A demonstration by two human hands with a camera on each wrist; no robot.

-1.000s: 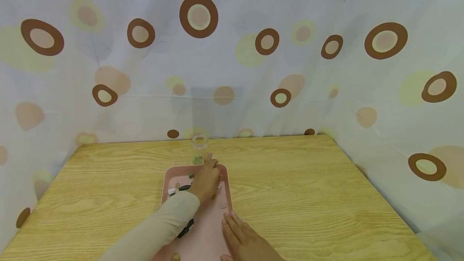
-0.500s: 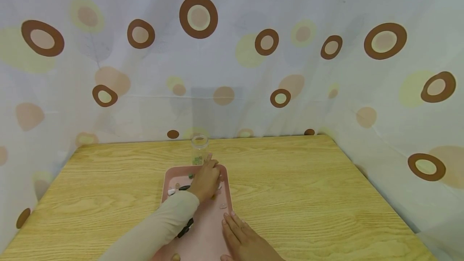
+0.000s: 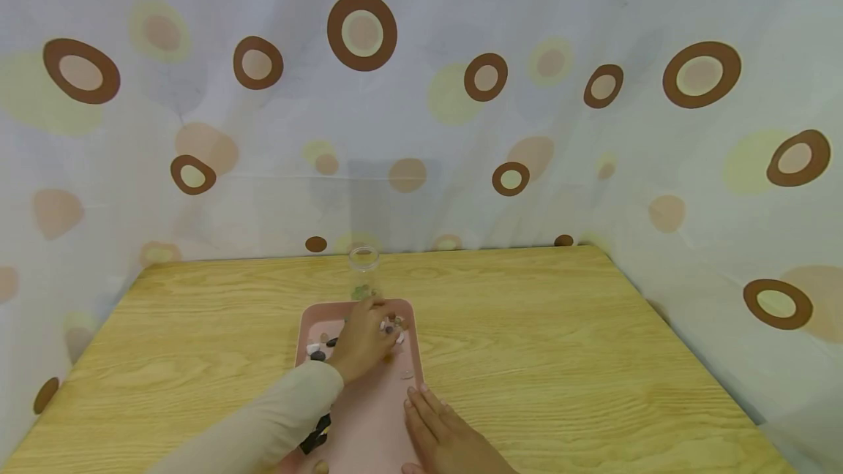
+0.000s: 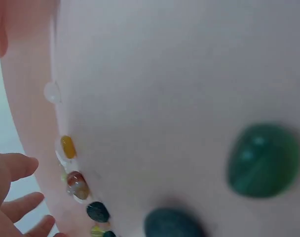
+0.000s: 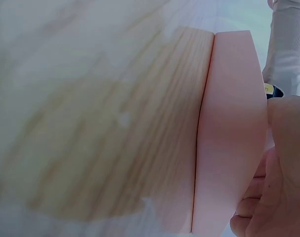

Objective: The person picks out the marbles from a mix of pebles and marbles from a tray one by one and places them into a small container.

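My left hand [image 3: 361, 342] is over the far end of a pink tray [image 3: 378, 423], its fingers spread above small polished stones [image 3: 398, 322] in the far right corner. The left wrist view shows its fingers [image 4: 22, 207] apart with nothing between them, beside a row of stones along the tray wall. A dark green stone [image 4: 263, 160] lies nearer that camera. My right hand [image 3: 454, 437] rests along the tray's right rim, fingers straight and together. Behind the tray stands a clear jar [image 3: 364, 260], uncovered, with green stones [image 3: 361, 292] at its bottom.
Inside the tray's left side lie a white stone [image 3: 312, 349] and black stones [image 3: 319, 356]. A black strap [image 3: 316, 436] shows under the left sleeve [image 3: 257, 423]. The wood-grain table [image 3: 560, 357] extends on both sides, with a patterned curtain [image 3: 421, 130] behind it.
My left hand has drawn back to the left from near the jar's base, and its fingers have spread. Stones in the far right corner now show. My right hand has stayed put.
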